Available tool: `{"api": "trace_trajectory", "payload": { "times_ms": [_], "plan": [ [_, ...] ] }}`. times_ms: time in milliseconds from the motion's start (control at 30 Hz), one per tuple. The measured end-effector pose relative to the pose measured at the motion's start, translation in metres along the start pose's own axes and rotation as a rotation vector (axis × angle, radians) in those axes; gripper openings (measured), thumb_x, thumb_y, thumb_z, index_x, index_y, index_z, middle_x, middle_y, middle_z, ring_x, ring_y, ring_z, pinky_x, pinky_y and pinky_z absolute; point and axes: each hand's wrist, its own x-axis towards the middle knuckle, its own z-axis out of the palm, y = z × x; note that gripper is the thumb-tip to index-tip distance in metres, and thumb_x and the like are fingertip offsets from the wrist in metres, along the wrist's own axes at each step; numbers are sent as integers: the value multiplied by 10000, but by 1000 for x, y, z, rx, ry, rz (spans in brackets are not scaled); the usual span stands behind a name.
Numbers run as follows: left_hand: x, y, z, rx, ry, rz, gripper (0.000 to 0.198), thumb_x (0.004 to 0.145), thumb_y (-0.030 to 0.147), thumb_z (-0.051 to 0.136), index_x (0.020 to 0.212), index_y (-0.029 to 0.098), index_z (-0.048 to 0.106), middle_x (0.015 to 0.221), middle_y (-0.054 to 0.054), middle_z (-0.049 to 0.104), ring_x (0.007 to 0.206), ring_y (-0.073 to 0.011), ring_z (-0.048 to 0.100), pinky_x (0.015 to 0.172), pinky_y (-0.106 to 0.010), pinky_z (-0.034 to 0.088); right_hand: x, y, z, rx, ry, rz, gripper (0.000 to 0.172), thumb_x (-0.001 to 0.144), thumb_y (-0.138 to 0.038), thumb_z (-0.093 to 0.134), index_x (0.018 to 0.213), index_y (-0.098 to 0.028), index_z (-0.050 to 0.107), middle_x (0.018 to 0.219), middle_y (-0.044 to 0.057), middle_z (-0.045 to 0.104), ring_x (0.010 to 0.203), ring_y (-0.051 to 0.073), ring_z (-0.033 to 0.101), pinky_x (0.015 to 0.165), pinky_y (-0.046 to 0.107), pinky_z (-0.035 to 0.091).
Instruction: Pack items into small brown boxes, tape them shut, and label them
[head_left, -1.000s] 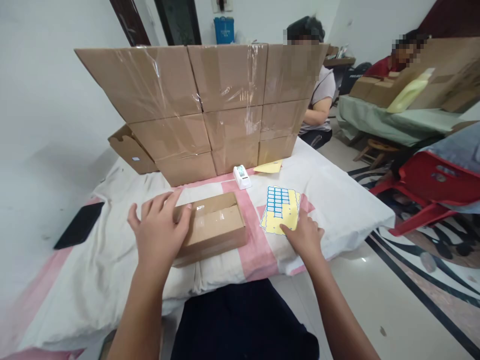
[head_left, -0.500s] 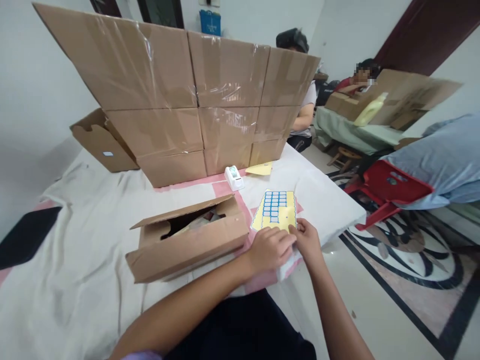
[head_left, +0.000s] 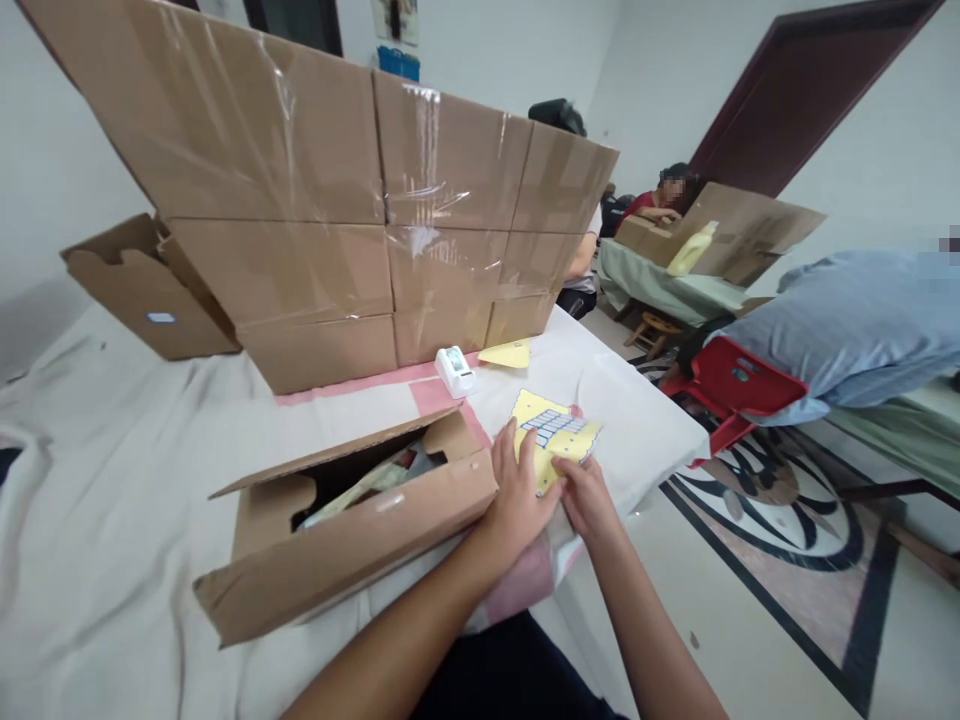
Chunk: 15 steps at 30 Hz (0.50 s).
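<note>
A yellow sheet (head_left: 531, 408) printed with a blue-outlined grid of pale boxes is tilted over the near right part of the table. My left hand (head_left: 517, 490) grips its left and lower side, fingers stretched along the edge and thumb low on the sheet. At the lower right edge, my right hand (head_left: 589, 490) pinches the same sheet between thumb and fingers. Just left of my left hand lies a long open cardboard box (head_left: 420, 515), with wrapped items partly visible inside. Beyond the sheet sits a small white device (head_left: 456, 374) with a little screen.
A tall wall of taped cardboard (head_left: 457, 170) stands across the table, with another open box (head_left: 150, 290) behind its left end. A yellow paper (head_left: 506, 355) lies at its foot. To the right are a red chair (head_left: 742, 380), a seated person (head_left: 847, 320) and another table.
The sheet has turned and tilted in my hands. My left hand has shifted from its near edge to its left side, fingers now extended. The camera view has swung right.
</note>
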Motion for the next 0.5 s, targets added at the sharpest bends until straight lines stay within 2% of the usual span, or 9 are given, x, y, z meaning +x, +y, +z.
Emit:
{"api": "trace_trajectory", "payload": {
  "times_ms": [100, 200, 333, 500],
  "plan": [
    [9, -9, -4, -17, -13, -68, 697, 822, 282, 714, 1446, 136, 440, 1568, -228, 411, 1452, -387, 400, 1168, -576, 390, 8, 3, 6, 47, 21, 58, 471, 699, -302, 822, 1138, -180, 703, 1088, 96, 791, 1028, 316, 751, 896, 450, 623],
    [12, -13, -7, -18, -36, -92, 647, 838, 273, 694, 1434, 159, 469, 1551, -207, 441, 1432, -373, 429, 1150, -566, 406, 8, 5, 5, 54, 16, 50, 467, 724, -344, 822, 1150, -194, 701, 1113, 85, 788, 1032, 306, 752, 899, 442, 625],
    [10, -12, -7, 11, -63, -9, 531, 900, 316, 640, 1408, 208, 529, 1540, -155, 491, 1402, -349, 463, 1134, -565, 409, 4, 7, 4, 33, -7, 29, 494, 720, -329, 823, 1180, -214, 683, 1136, 70, 782, 1034, 300, 753, 899, 442, 624],
    [10, -12, -10, -10, -75, 61, 449, 948, 269, 570, 1395, 235, 576, 1471, -43, 606, 1388, -317, 473, 1147, -529, 395, 1, 11, 5, 23, 13, 6, 440, 686, -272, 804, 1109, -210, 703, 1065, 60, 792, 984, 281, 759, 887, 412, 617]
  ]
}}
